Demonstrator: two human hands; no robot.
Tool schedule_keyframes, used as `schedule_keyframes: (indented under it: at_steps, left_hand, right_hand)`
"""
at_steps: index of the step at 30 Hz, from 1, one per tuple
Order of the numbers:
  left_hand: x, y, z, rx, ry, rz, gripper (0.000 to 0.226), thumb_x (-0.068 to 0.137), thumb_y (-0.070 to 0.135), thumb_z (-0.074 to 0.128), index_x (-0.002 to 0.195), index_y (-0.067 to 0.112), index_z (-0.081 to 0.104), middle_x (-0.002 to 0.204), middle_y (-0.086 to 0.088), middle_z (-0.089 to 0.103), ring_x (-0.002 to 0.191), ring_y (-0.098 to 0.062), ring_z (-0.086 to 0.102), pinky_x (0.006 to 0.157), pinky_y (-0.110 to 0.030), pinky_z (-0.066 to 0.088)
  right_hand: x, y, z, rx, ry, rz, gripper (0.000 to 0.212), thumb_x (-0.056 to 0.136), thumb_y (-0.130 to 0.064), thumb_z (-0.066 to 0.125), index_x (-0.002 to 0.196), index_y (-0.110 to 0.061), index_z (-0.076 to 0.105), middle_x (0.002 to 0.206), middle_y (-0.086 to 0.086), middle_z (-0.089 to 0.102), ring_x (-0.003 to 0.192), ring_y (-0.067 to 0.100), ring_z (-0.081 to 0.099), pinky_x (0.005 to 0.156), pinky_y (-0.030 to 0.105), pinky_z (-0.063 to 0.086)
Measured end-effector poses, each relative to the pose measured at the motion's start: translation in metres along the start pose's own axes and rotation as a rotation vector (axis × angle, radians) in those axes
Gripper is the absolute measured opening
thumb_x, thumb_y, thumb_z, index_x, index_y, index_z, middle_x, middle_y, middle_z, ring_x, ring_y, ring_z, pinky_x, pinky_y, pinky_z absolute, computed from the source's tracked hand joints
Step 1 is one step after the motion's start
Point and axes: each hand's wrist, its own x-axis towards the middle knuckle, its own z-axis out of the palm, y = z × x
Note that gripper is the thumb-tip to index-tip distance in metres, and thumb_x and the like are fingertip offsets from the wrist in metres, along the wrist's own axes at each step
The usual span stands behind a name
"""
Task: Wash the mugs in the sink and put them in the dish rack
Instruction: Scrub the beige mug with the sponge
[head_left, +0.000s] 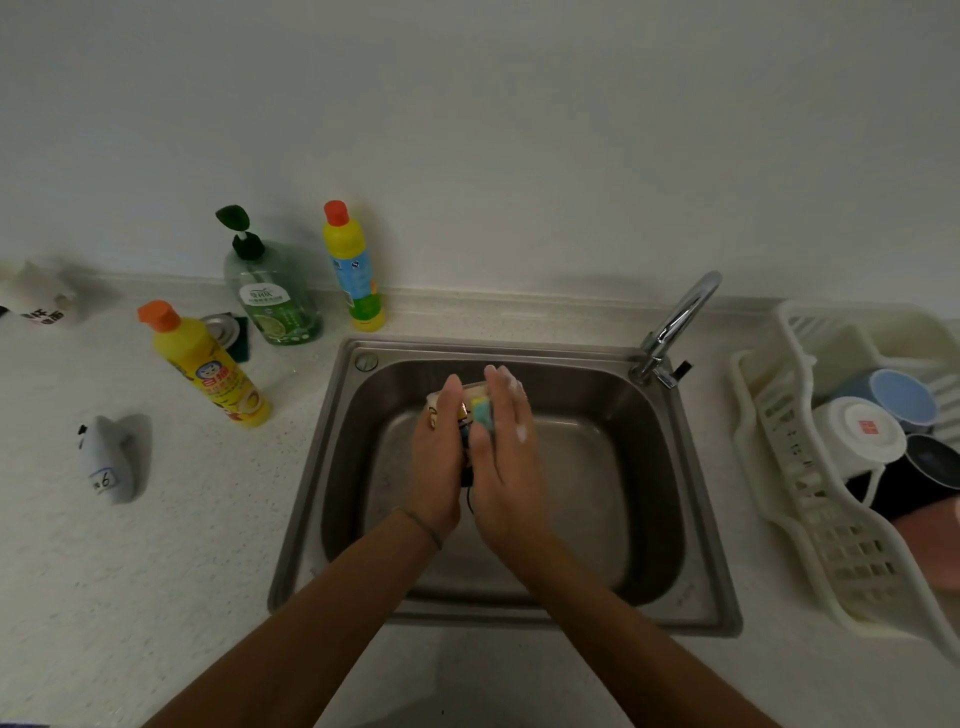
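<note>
The mug (451, 402) is up over the middle of the sink (696, 587), caught between both hands. It is cream-coloured with a printed picture on its side, and only its far end and a strip of that print show between the palms. The left hand (435, 462) wraps it from the left, fingers curled round its side with the fingertips over the far end. The right hand (506, 457) lies against the other side with its fingers nearly straight and close together, pressing a sponge (482, 411), yellow and blue-green, onto the mug; whether the thumb hooks round the sponge I cannot tell. Dabs of white foam sit on the back of the right hand and its fingers. A thin band circles the left wrist.

The basin under them is steel and looks wet. The tap (675, 325) stands at its far right corner, spout arching away from the basin.

Right of the sink is a white rack (810, 499) with three mugs upside down in it: a blue mug (903, 397) farthest back, a white mug (860, 428) beside it with a red mark on its base, and a black mug (935, 462) nearest.

On the counter (156, 597) to the left stand a green pump bottle (272, 296) and two yellow bottles, one by the wall (353, 270), one nearer (208, 366), leaning. Farther left lies a small white figure (106, 460).
</note>
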Motion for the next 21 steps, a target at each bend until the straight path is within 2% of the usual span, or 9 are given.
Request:
schedule_keyframes:
  at_steps: [2, 3, 5, 8, 10, 13, 16, 19, 21]
  left_hand:
    - [-0.002, -0.002, -0.001, 0.025, -0.001, -0.002, 0.063, 0.1, 0.062, 0.044, 0.124, 0.008, 0.067, 0.112, -0.016, 0.074, 0.103, -0.028, 0.074, 0.078, -0.035, 0.06]
    - [-0.004, -0.002, 0.0, 0.025, 0.004, -0.014, 0.064, 0.097, 0.062, 0.047, 0.124, 0.007, 0.066, 0.11, -0.016, 0.075, 0.101, -0.028, 0.074, 0.078, -0.036, 0.06]
    - [-0.004, -0.004, 0.005, 0.021, 0.03, -0.054, 0.069, 0.09, 0.066, 0.05, 0.124, 0.008, 0.066, 0.108, -0.015, 0.076, 0.1, -0.029, 0.075, 0.079, -0.037, 0.061]
    - [0.001, -0.004, 0.004, 0.008, 0.056, -0.06, 0.063, 0.098, 0.063, 0.046, 0.123, 0.009, 0.068, 0.111, -0.015, 0.075, 0.104, -0.03, 0.074, 0.083, -0.041, 0.061]
    - [0.003, -0.002, 0.001, 0.01, 0.037, -0.069, 0.064, 0.102, 0.063, 0.038, 0.122, 0.011, 0.07, 0.112, -0.014, 0.075, 0.105, -0.03, 0.073, 0.082, -0.039, 0.06]
    - [0.002, -0.001, -0.001, -0.007, -0.009, -0.168, 0.073, 0.101, 0.068, 0.025, 0.123, 0.015, 0.07, 0.112, -0.012, 0.077, 0.106, -0.028, 0.074, 0.088, -0.042, 0.059]
    - [0.004, 0.002, -0.002, 0.024, -0.088, -0.185, 0.069, 0.103, 0.064, 0.024, 0.124, 0.016, 0.069, 0.113, -0.012, 0.077, 0.106, -0.028, 0.074, 0.091, -0.043, 0.059]
    - [0.003, 0.003, 0.0, 0.046, -0.112, -0.159, 0.064, 0.104, 0.061, 0.027, 0.121, 0.016, 0.07, 0.112, -0.012, 0.077, 0.104, -0.028, 0.074, 0.092, -0.041, 0.059]
    - [0.003, 0.004, 0.004, 0.019, -0.087, -0.169, 0.066, 0.104, 0.061, 0.029, 0.12, 0.013, 0.071, 0.11, -0.014, 0.077, 0.104, -0.03, 0.074, 0.093, -0.043, 0.058]
  right_hand:
    - [0.006, 0.003, -0.005, 0.058, 0.003, 0.02, 0.047, 0.109, -0.038, 0.03, 0.156, -0.04, 0.026, 0.157, -0.015, 0.032, 0.14, 0.003, 0.04, 0.114, 0.041, 0.043]
    - [0.013, 0.002, -0.01, 0.143, 0.01, 0.118, 0.044, 0.11, -0.039, 0.03, 0.153, -0.041, 0.032, 0.144, -0.017, 0.045, 0.125, 0.001, 0.054, 0.105, 0.039, 0.051]
    - [0.025, 0.004, -0.016, 0.247, 0.016, 0.265, 0.041, 0.109, -0.043, 0.03, 0.15, -0.042, 0.038, 0.129, -0.018, 0.056, 0.105, 0.003, 0.065, 0.093, 0.037, 0.059]
    - [0.013, 0.002, -0.007, 0.082, -0.019, 0.118, 0.045, 0.107, -0.047, 0.028, 0.153, -0.047, 0.029, 0.156, -0.013, 0.032, 0.132, 0.005, 0.048, 0.107, 0.037, 0.049]
    - [0.004, 0.009, -0.003, 0.032, -0.041, 0.028, 0.049, 0.106, -0.046, 0.029, 0.154, -0.048, 0.023, 0.163, -0.013, 0.019, 0.142, 0.01, 0.039, 0.11, 0.039, 0.046]
    - [0.015, 0.013, -0.011, 0.271, -0.046, 0.185, 0.043, 0.108, -0.046, 0.031, 0.151, -0.051, 0.031, 0.156, -0.005, 0.035, 0.125, 0.013, 0.058, 0.095, 0.039, 0.058]
    - [0.026, 0.013, -0.024, 0.431, -0.056, 0.301, 0.042, 0.109, -0.036, 0.033, 0.151, -0.035, 0.038, 0.14, -0.004, 0.053, 0.108, 0.005, 0.067, 0.081, 0.026, 0.059]
    - [0.028, 0.011, -0.027, 0.476, -0.057, 0.315, 0.042, 0.109, -0.037, 0.033, 0.151, -0.032, 0.039, 0.141, -0.005, 0.053, 0.111, 0.009, 0.066, 0.083, 0.026, 0.059]
    - [0.024, 0.009, -0.024, 0.461, -0.036, 0.308, 0.043, 0.109, -0.039, 0.032, 0.151, -0.039, 0.036, 0.137, -0.013, 0.053, 0.113, 0.009, 0.066, 0.084, 0.026, 0.059]
